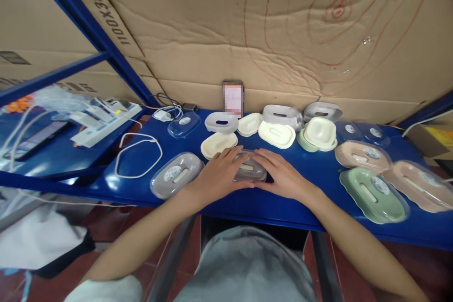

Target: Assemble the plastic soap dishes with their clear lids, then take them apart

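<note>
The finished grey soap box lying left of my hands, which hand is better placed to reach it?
Probably the left. The left hand rests on the covered grey soap box right beside the finished grey soap box. The right hand would have to cross over the left.

Blue metal shelf [247, 200] backed by creased cardboard wall [219, 28]; blue frame post [88, 28] at left; reddish floor [106, 226] below.

Bare forearms, left hand [219, 173] and right hand [281, 174] without rings, white short sleeve, grey trousers
</note>
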The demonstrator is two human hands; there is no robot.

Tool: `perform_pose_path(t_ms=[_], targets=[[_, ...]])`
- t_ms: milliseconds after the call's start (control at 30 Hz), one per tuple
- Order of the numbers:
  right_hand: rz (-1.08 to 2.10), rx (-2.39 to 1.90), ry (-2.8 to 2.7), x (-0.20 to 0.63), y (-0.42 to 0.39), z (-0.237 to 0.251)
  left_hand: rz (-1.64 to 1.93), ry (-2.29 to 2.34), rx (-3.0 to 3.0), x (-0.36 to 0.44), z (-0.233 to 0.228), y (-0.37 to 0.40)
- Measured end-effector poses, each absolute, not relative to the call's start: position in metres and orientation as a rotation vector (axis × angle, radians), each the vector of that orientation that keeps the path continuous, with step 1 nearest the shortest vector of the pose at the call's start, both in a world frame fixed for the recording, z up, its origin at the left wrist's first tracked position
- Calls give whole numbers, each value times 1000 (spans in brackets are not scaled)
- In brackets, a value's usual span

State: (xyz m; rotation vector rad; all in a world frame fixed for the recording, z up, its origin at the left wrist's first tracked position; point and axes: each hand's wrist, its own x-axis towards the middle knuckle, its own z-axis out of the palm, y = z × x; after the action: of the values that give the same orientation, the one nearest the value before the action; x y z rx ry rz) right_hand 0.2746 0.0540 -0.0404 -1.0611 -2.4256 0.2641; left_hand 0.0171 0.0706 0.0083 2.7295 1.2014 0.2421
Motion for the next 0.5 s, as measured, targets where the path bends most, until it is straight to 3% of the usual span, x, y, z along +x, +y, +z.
perform_pose_path(t_ms=[333, 500], targets=[[142, -980, -2499, 275, 56, -43, 652, 1097, 2817, -13, -38, 60], [55, -935, -2550, 273, 58, -45, 770, 1491, 2837, -27, -34, 36]])
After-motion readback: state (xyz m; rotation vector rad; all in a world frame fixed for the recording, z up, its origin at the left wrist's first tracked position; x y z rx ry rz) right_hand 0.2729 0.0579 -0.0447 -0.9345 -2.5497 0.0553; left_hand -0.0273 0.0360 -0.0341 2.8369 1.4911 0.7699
